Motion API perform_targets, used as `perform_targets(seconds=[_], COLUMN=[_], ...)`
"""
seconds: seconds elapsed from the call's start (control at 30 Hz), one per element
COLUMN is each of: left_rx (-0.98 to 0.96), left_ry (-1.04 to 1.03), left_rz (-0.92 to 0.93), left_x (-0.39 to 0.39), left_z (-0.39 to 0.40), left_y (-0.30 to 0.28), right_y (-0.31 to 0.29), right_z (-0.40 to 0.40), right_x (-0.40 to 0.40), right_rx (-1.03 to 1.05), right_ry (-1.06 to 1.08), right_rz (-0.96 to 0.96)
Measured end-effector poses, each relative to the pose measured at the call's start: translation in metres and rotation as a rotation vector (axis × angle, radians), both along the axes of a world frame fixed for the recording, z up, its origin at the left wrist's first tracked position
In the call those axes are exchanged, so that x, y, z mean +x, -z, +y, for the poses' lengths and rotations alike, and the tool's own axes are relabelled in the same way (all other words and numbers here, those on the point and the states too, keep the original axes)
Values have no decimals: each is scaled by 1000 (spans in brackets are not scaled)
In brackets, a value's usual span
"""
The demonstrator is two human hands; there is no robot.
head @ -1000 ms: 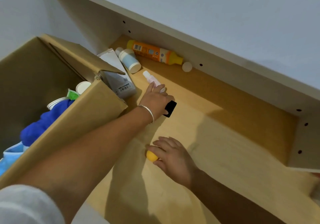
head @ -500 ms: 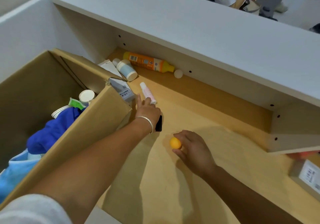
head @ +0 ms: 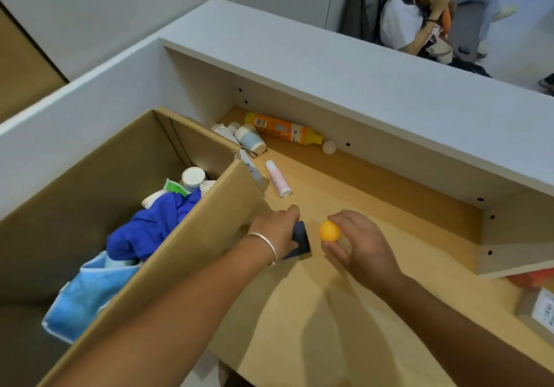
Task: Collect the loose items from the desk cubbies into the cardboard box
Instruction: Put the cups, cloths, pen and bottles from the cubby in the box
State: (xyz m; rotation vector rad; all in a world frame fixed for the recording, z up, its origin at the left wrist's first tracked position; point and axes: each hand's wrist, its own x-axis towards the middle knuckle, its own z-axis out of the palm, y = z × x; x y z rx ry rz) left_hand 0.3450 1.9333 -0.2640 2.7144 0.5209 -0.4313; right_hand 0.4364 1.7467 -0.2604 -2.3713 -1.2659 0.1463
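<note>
My right hand [head: 358, 241] holds a small orange ball [head: 329, 231] in its fingertips just above the wooden desk. My left hand [head: 277, 231], with a silver bangle on the wrist, grips a small dark flat object [head: 301, 241] next to the cardboard box [head: 192, 254]. The open box stands at the left and holds blue cloths, white cups and a green packet. A pink-and-white tube [head: 278, 178] lies on the desk beyond my hands. In the cubby lie an orange bottle [head: 283, 129], a pale blue cup [head: 251, 138] and a white ball [head: 329, 147].
A white shelf top [head: 344, 66] overhangs the cubby. Its divider [head: 515, 231] stands at the right, with a red item and a labelled carton [head: 539, 314] past it. A white packet [head: 223, 132] lies by the box flap. A seated person is behind the desk.
Both hands have drawn back from the cubby toward me. The right hand lifted the orange ball off the desk. The left hand left the pink tube and still grips the dark object.
</note>
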Motion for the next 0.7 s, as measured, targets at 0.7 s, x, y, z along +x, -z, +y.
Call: perform_targets(seconds=[0.7], left_rx=[177], left_ry=[-569], left_rz=[-330], left_x=[-260], left_z=[105], left_y=[-142], right_y=[-127], right_z=[221], right_x=[-121], right_rx=[208], right_ry=[-209], right_rz=[-56])
